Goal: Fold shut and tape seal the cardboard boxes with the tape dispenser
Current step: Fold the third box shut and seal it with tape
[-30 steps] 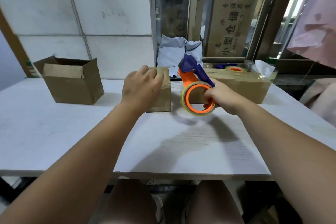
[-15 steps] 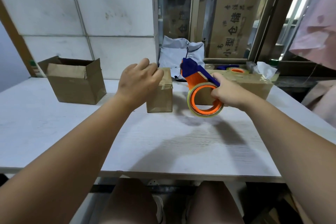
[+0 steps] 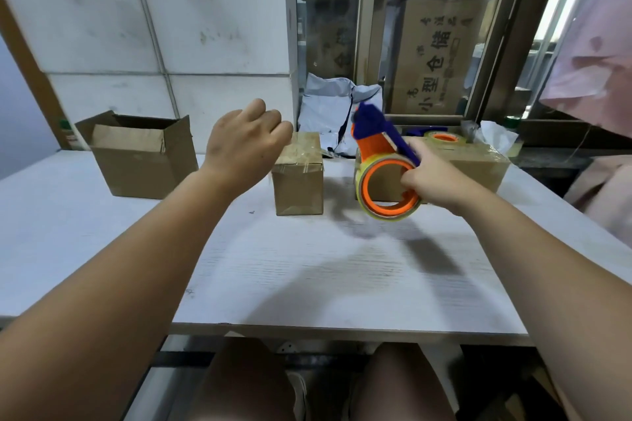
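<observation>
A small taped cardboard box [image 3: 298,178] stands closed at the table's middle. My left hand [image 3: 244,143] hovers just left of it, off the box, fingers curled with nothing in them. My right hand [image 3: 432,174] grips the orange and blue tape dispenser [image 3: 383,164], whose tape roll hangs above the table right of the small box. An open cardboard box [image 3: 143,155] with raised flaps sits at the far left. A long taped box [image 3: 478,164] lies behind my right hand, partly hidden.
A spare tape roll [image 3: 443,137] rests on the long box. Grey mailer bags [image 3: 337,113] and white crumpled paper [image 3: 497,137] lie at the back. The white table [image 3: 307,277] ends near my knees; printed cartons stand behind the window frame.
My left hand has lifted off the small box and drawn left. The dispenser has moved away to the right of the box.
</observation>
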Tool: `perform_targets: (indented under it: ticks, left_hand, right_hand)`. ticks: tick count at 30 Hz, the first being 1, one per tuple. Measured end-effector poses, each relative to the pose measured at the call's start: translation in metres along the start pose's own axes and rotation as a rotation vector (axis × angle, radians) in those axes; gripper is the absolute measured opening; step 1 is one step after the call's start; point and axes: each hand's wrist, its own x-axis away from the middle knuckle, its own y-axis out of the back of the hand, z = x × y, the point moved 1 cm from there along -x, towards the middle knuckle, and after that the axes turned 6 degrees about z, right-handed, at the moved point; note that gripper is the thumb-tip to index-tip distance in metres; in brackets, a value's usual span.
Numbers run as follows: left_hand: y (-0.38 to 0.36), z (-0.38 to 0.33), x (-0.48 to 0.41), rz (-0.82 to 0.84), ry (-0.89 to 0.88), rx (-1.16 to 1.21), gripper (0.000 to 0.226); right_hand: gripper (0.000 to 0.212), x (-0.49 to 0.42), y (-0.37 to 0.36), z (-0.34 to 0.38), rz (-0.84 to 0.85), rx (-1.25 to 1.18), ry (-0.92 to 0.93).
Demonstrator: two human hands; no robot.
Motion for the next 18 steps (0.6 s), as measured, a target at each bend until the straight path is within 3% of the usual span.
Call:
perform_targets:
  ticks: [4, 8, 9, 13, 14, 18]
  left_hand:
    - [-0.008, -0.004, 0.003, 0.004, -0.030, -0.026, 0.036]
    - [-0.011, -0.005, 0.005, -0.038, -0.031, -0.039, 0.033]
    - [-0.012, -0.004, 0.007, -0.047, -0.027, -0.043, 0.032]
    - [-0.018, 0.002, 0.014, -0.102, -0.014, -0.044, 0.028]
    - [-0.019, 0.003, 0.016, -0.112, -0.019, -0.053, 0.027]
    - [-0.020, 0.001, 0.015, -0.141, -0.051, -0.072, 0.027]
  right_hand:
    - [0.036, 0.003, 0.005, 0.010, 0.001, 0.326, 0.018]
    - [0.041, 0.004, 0.007, 0.010, 0.046, 0.385, 0.024]
    - [0.041, 0.004, 0.008, 0.008, 0.048, 0.352, 0.017]
    - [0.051, 0.005, 0.014, -0.006, -0.021, -0.236, -0.022]
    - [0.053, 0.006, 0.014, -0.009, -0.036, -0.282, -0.017]
    - [0.052, 0.013, 0.011, -0.007, -0.004, -0.032, 0.019]
